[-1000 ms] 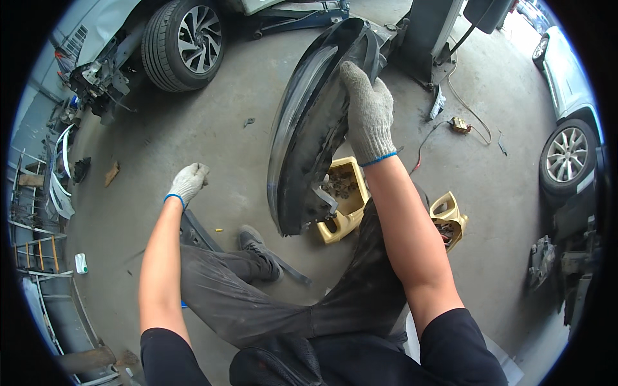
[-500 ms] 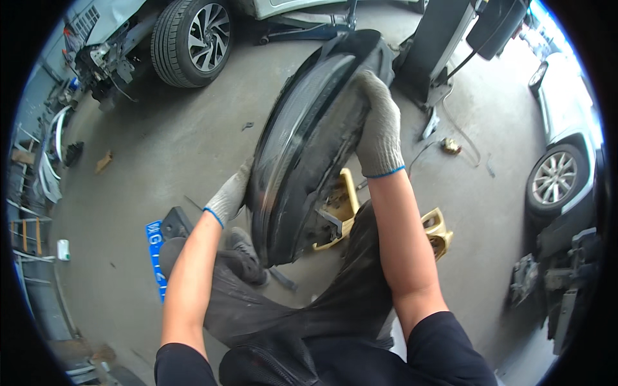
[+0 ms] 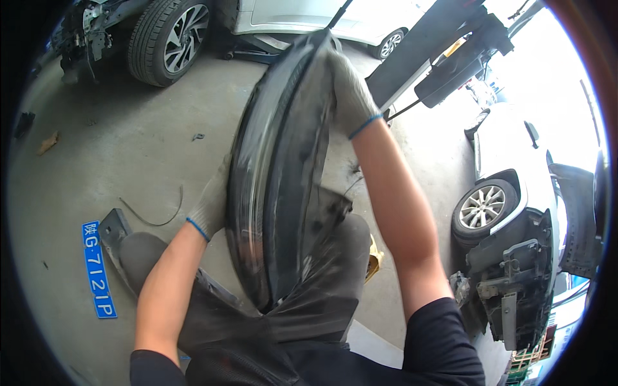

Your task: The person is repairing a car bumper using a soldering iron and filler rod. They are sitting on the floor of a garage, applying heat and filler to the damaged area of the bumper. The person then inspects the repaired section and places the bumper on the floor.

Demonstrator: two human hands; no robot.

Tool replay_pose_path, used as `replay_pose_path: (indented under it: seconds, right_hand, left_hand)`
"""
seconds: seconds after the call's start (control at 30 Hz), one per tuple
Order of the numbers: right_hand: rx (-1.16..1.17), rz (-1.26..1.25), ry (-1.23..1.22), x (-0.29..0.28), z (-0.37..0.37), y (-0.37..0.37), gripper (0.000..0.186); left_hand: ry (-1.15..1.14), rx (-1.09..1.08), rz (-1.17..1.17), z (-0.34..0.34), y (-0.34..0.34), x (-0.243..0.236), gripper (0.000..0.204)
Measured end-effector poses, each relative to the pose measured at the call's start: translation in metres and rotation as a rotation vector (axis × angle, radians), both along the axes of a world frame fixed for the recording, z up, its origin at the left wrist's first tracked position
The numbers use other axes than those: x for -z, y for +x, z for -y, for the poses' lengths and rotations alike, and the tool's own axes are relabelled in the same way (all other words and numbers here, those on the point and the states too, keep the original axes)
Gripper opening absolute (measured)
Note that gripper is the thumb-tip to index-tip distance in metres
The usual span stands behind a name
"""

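Observation:
A long, curved car headlight [image 3: 261, 186] with a clear lens and black housing stands nearly on end between my knees, blurred by motion. My left hand [image 3: 211, 201], in a whitish knitted glove with a blue cuff, presses against its lower left edge; the fingers pass behind it. Higher up, my gloved right hand [image 3: 351, 96] grips the headlight's top right side, with fingertips partly hidden. A dark bracket-like piece [image 3: 331, 204] juts from the right of the housing above my right thigh.
A blue number plate [image 3: 100, 270] lies beside a dark strip on the left floor. Part of a yellow piece [image 3: 374, 259] shows past my right thigh. Around me are a car wheel [image 3: 177, 45], a grey post [image 3: 418, 58] and a white car with stripped front [image 3: 508, 154].
The headlight has swung more upright and come closer to my body, both hands moving with it. The whole view has shifted, showing more of the cars ahead and right.

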State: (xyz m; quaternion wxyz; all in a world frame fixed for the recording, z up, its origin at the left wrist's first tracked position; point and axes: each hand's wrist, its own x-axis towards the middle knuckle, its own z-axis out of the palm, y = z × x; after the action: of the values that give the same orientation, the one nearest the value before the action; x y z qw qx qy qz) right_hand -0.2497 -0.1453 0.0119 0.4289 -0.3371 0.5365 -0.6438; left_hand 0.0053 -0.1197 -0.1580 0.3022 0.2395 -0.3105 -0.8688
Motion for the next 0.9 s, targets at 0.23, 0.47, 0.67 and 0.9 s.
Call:
replay_pose_path:
  seconds: [0.23,0.47,0.67,0.9]
  right_hand:
    - [-0.105,-0.386,-0.207,-0.037,-0.006,0.053,0.049]
    - [-0.187,0.039,-0.206,0.078,-0.089,0.105,0.04]
    - [-0.323,-0.046,-0.241,0.051,-0.086,0.117,0.041]
    - [-0.393,-0.371,-0.257,0.067,-0.079,0.117,0.049]
  left_hand:
    - [0.027,-0.155,-0.367,0.038,0.018,-0.016,0.062]
    - [-0.004,-0.299,-0.476,0.057,0.045,-0.023,0.064]
    - [-0.209,-0.406,-0.352,0.067,0.071,-0.028,0.066]
    - [-0.302,-0.419,-0.144,0.064,0.095,-0.008,0.064]
